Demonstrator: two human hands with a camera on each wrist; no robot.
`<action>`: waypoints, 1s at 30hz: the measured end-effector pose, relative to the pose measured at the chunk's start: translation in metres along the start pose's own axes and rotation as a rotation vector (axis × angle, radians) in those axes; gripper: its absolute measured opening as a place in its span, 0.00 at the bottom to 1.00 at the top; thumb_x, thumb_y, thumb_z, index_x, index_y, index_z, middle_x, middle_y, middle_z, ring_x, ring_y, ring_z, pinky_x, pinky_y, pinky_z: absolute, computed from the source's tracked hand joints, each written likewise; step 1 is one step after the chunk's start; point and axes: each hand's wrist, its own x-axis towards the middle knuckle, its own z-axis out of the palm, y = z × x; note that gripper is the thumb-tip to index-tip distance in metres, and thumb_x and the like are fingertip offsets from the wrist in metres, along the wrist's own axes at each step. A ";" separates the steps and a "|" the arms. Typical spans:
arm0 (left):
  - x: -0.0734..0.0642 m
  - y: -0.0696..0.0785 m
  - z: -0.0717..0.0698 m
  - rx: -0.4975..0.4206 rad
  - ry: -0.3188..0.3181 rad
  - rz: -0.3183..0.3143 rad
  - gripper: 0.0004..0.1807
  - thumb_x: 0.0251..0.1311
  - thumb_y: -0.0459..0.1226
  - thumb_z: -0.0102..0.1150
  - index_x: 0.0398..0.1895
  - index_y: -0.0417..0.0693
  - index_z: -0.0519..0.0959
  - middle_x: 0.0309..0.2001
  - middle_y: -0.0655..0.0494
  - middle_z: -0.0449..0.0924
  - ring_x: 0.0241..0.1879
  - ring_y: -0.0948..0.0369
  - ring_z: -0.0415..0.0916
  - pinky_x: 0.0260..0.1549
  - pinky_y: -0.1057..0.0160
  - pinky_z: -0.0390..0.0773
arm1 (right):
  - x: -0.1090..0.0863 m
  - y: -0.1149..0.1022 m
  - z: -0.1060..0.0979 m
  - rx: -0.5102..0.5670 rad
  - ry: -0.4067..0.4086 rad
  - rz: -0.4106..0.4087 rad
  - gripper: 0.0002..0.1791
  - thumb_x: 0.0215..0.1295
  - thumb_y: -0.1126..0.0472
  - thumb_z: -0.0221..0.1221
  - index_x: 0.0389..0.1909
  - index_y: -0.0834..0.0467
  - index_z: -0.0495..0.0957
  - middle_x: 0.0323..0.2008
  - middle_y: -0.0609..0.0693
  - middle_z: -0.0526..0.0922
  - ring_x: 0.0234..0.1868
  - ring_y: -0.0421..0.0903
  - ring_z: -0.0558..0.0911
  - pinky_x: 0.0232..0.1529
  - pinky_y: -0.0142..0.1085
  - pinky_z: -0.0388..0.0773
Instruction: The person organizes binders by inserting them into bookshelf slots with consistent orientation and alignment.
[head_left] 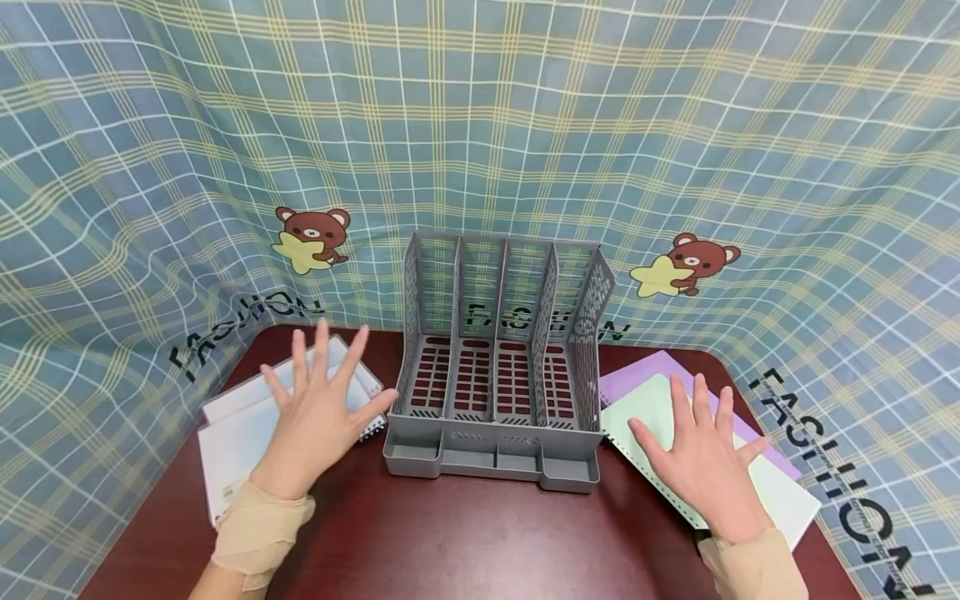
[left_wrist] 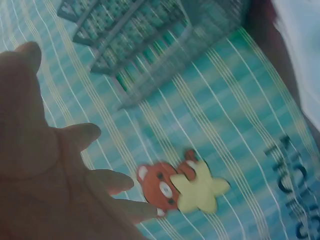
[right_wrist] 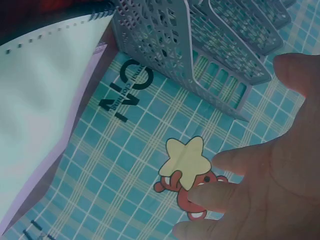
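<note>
My left hand, fingers spread, hovers over two pale spiral notebooks on the left of the table. Over on the right, my right hand is spread in the same way above a light green spiral notebook. A purple notebook lies partly under the green one. Between the hands stands a grey desk file organizer with upright dividers, its slots holding nothing. Both wrist views show the palms and fingers with no object in them; the organizer appears beyond the right thumb.
Small open trays run along the organizer's front. The dark red table extends toward me. A plaid curtain with bear prints and lettering hangs behind and along both sides. Tan wraps cover the wrists.
</note>
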 end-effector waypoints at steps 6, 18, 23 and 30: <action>0.015 0.049 0.020 -0.043 0.002 0.137 0.50 0.65 0.69 0.56 0.85 0.69 0.48 0.85 0.46 0.32 0.82 0.43 0.21 0.68 0.23 0.24 | -0.011 0.011 0.003 -0.023 -0.018 0.033 0.59 0.69 0.24 0.49 0.82 0.66 0.45 0.80 0.72 0.40 0.78 0.76 0.28 0.45 0.91 0.27; 0.017 0.142 0.076 -0.082 -0.104 0.426 0.48 0.65 0.70 0.53 0.84 0.76 0.45 0.85 0.53 0.28 0.82 0.46 0.23 0.70 0.25 0.29 | -0.032 0.031 0.013 -0.033 -0.044 0.094 0.61 0.67 0.23 0.52 0.82 0.64 0.43 0.79 0.74 0.43 0.77 0.79 0.29 0.43 0.91 0.26; 0.010 0.162 0.095 -0.116 -0.142 0.475 0.48 0.65 0.68 0.55 0.84 0.75 0.46 0.85 0.52 0.32 0.83 0.46 0.25 0.70 0.24 0.34 | -0.039 0.035 0.025 -0.026 -0.102 0.124 0.63 0.66 0.22 0.52 0.82 0.64 0.42 0.79 0.75 0.42 0.76 0.80 0.32 0.44 0.91 0.28; 0.002 0.189 0.118 -0.126 -0.150 0.529 0.50 0.64 0.67 0.60 0.84 0.76 0.45 0.85 0.52 0.33 0.83 0.43 0.30 0.70 0.23 0.40 | -0.044 0.042 0.038 -0.026 -0.145 0.144 0.63 0.65 0.25 0.57 0.82 0.65 0.43 0.78 0.76 0.42 0.75 0.82 0.35 0.45 0.91 0.32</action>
